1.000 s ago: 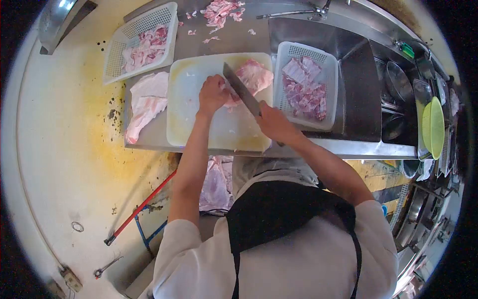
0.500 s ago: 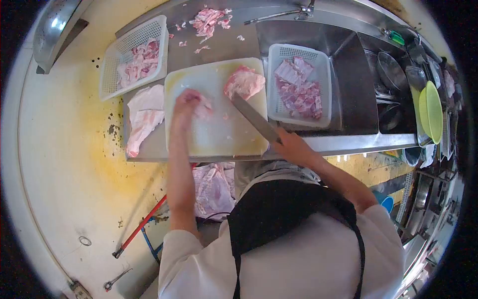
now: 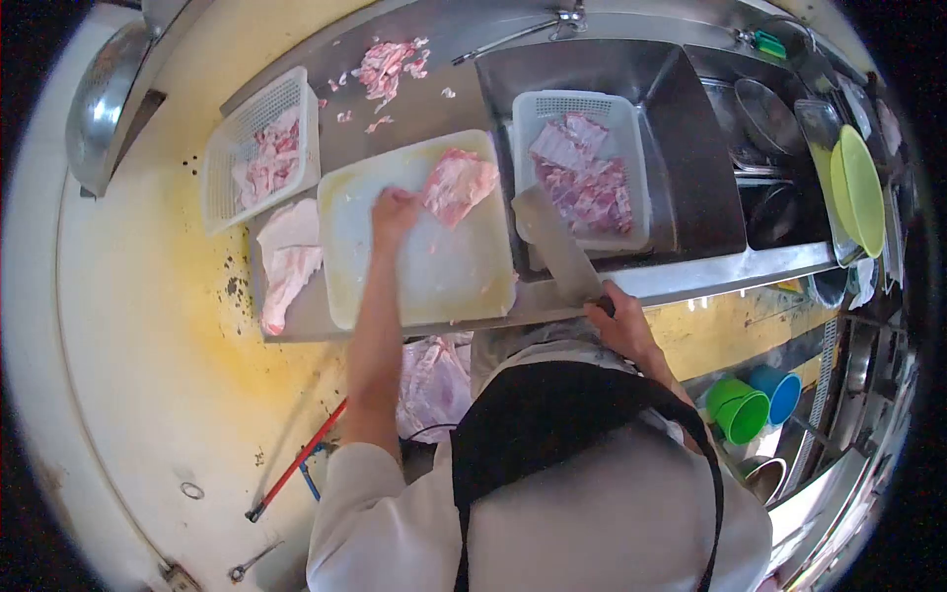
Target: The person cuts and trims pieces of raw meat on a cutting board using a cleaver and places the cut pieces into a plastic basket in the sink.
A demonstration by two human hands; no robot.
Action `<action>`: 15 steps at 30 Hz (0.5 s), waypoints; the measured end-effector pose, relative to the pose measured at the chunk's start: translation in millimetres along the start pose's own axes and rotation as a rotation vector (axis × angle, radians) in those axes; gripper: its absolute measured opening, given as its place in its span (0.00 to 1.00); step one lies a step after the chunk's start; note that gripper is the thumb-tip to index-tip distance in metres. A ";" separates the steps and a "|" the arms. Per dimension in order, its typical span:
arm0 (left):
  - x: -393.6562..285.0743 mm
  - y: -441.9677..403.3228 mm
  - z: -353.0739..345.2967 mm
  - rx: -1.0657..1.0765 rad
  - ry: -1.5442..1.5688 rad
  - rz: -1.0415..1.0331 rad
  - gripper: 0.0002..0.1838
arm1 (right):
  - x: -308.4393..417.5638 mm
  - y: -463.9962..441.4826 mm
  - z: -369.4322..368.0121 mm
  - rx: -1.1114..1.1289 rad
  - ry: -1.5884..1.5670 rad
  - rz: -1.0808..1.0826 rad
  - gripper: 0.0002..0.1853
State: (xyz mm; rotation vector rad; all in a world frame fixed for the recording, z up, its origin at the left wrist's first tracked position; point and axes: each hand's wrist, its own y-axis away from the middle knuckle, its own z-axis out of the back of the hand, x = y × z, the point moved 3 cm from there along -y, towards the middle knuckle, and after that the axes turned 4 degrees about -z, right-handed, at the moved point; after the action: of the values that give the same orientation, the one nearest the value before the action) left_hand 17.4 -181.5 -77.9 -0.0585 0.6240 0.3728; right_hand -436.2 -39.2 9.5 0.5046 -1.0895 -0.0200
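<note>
My right hand (image 3: 621, 318) is wrapped round the handle of a broad-bladed knife (image 3: 560, 247), whose blade points up and left, over the counter edge beside the right basket. Over the white cutting board (image 3: 414, 286), my left hand (image 3: 395, 210) is close to the left side of a piece of pink meat (image 3: 459, 185); motion smears its fingers, so whether it touches the meat is unclear. Left of the board lies a long pale cut of meat (image 3: 290, 261) on the steel counter.
A white basket (image 3: 580, 242) of cut meat stands right of the board, another basket (image 3: 219, 178) at the upper left. Meat scraps (image 3: 385, 69) lie behind the board. Sinks, a tap (image 3: 567, 22) and a yellow-green colander (image 3: 858, 192) are farther right.
My left hand first moved left with a blurred piece of meat, then back right toward the larger piece. My right hand carried the knife right, away from the meat. The view has shifted.
</note>
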 end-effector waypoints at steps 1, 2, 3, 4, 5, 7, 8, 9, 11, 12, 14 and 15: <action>-25.2 19.0 -11.3 -0.024 0.081 -0.114 0.19 | -0.8 1.4 2.4 -0.053 -0.024 0.003 0.14; -62.6 35.4 -8.6 0.103 0.081 -0.072 0.20 | -7.1 0.6 4.3 -0.063 -0.023 -0.031 0.14; -93.8 47.2 -7.1 0.225 0.080 -0.025 0.20 | -17.6 -1.6 7.6 -0.067 -0.020 -0.062 0.14; -99.9 49.6 -16.4 0.116 0.043 -0.119 0.20 | -23.7 -3.2 10.3 -0.063 -0.014 -0.092 0.14; -102.6 51.4 -23.5 0.005 0.002 -0.209 0.19 | -26.4 -3.1 12.1 -0.060 -0.024 -0.108 0.14; -103.1 48.9 -25.8 -0.095 0.154 -0.208 0.17 | -25.4 -5.6 16.5 -0.060 -0.050 -0.135 0.14; -104.9 42.1 -27.1 -0.172 0.380 -0.172 0.16 | -28.3 -8.6 16.9 -0.061 -0.067 -0.118 0.14; -101.7 32.3 -35.8 -0.242 0.608 -0.136 0.16 | -34.2 -10.4 16.4 -0.066 -0.084 -0.106 0.14; -104.0 22.3 -38.7 -0.281 0.967 -0.095 0.15 | -42.9 -11.6 12.8 -0.069 -0.078 -0.088 0.15; -113.3 18.2 -29.9 -0.253 1.095 -0.098 0.15 | -45.4 -13.5 11.1 -0.068 -0.057 -0.077 0.15; -136.0 3.4 -5.1 -0.183 1.190 -0.094 0.16 | -40.5 -17.1 11.9 -0.049 -0.051 -0.059 0.15; -146.0 -4.3 11.9 -0.144 1.155 -0.082 0.16 | -33.0 -16.3 12.0 -0.025 -0.066 -0.058 0.15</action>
State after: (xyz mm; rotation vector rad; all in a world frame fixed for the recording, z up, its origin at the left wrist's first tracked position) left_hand -83.5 -230.7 16.3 -0.4566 1.7268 0.2789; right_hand -458.3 -49.7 -20.5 0.5159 -1.1380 -0.1015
